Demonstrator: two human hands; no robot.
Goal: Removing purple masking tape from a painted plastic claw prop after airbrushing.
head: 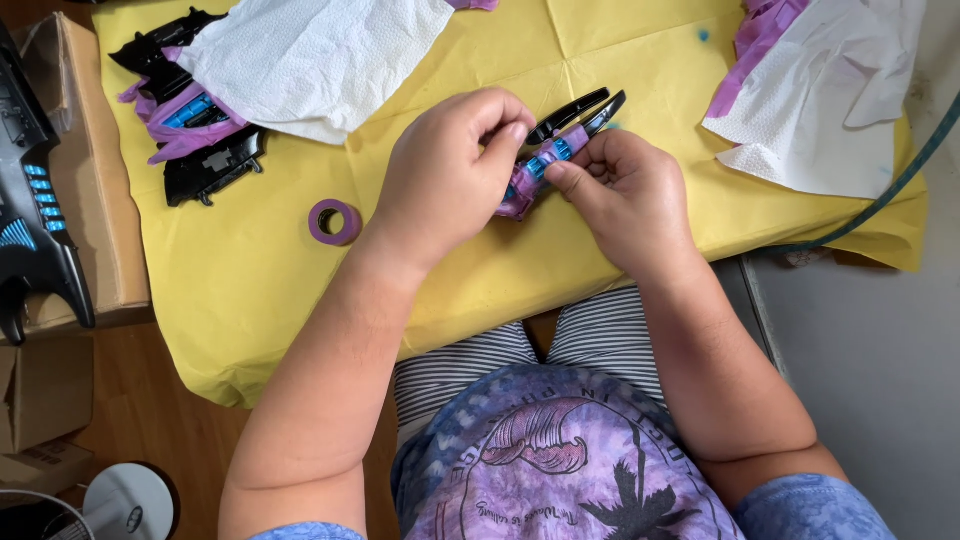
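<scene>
We are looking down at a table under yellow paper (260, 270), where white paper towels (310, 55) are covering part of a black, blue-striped plastic piece wrapped in purple tape (195, 135) near the far left corner, and a small purple tape roll (334, 221) is lying left of our hands. Our left hand (445, 180) and right hand (625, 195) are both clamping a slim black part with blue stripes (560, 135) above the near middle of the table, fingertips pinching the purple tape around its lower half. Its two black prongs are sticking out beyond our fingers, while its lower end is hiding behind our left hand.
</scene>
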